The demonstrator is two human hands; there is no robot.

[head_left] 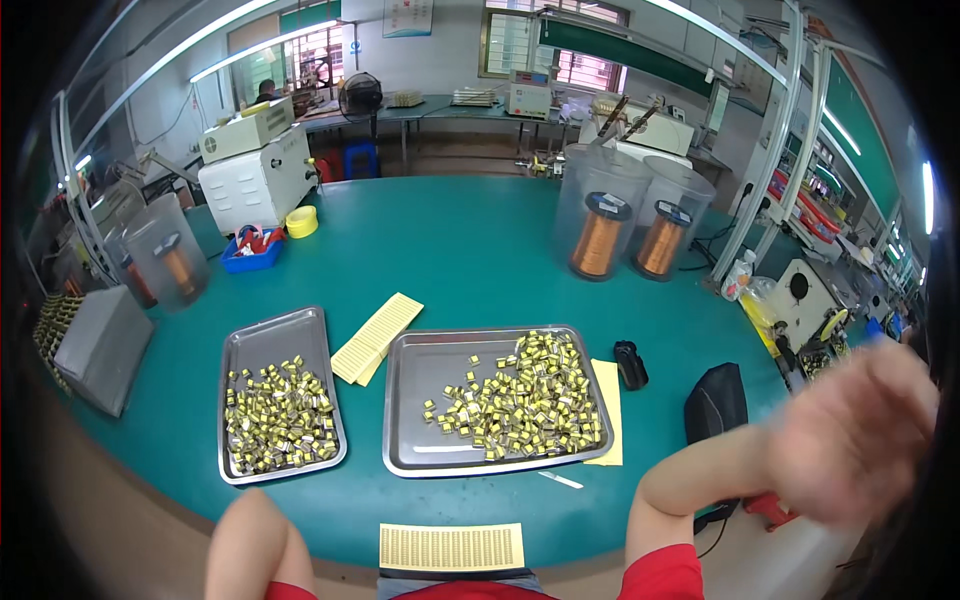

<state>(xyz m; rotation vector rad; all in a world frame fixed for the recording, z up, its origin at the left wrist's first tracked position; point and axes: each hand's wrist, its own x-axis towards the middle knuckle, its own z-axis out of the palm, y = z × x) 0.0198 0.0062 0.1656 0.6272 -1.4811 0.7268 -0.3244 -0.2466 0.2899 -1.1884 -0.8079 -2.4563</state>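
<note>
My right hand [850, 435] is raised at the right, close to the camera and smeared by motion. Its fingers cannot be made out, and no held thing shows. Of my left arm [258, 545] only a bent part is visible at the lower edge; the left hand is out of sight. Between my arms, a yellow sheet with rows of small printed labels [450, 547] lies at the table's near edge. Beyond it, a wide metal tray [430, 375] holds many small yellow-wrapped components [535, 400]. A narrower metal tray [265, 345] to its left holds more of them.
Further yellow label sheets [385, 333] lie between the trays. A black handheld object [630, 365] rests right of the wide tray, near a black bag [716, 403]. Copper wire spools [597, 240] stand in clear buckets behind. A blue bin [252, 258] and yellow tape roll [301, 222] are far left.
</note>
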